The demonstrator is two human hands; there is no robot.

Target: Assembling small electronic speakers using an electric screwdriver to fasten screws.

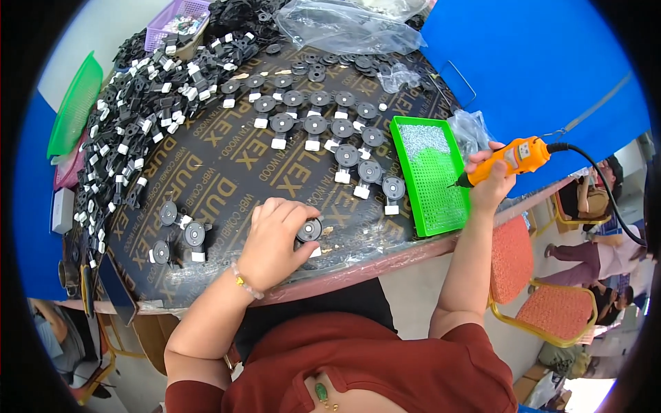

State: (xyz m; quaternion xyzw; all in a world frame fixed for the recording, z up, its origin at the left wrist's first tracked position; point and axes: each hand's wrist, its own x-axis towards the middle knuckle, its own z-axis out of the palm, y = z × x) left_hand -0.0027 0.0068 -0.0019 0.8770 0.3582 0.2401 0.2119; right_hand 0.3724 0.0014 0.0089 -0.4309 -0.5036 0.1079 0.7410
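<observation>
My left hand (275,237) is closed around a small round black plastic part (311,229) near the table's front edge. My right hand (492,180) grips an orange electric screwdriver (521,157), its black cable running off to the right. The driver's bit points left over a green perforated tray (421,219) holding small silvery screws (421,138). Left of the tray, similar round black parts with white connectors (315,125) lie in rough rows. Several more such parts (195,235) sit to the left of my left hand.
A heap of black parts with white connectors (148,103) covers the table's left side. Behind it stand a purple basket (160,27) and a clear plastic bag (348,31). A green basket (74,103) leans at far left. A blue partition (523,62) borders the right; chairs (554,313) and people are beyond.
</observation>
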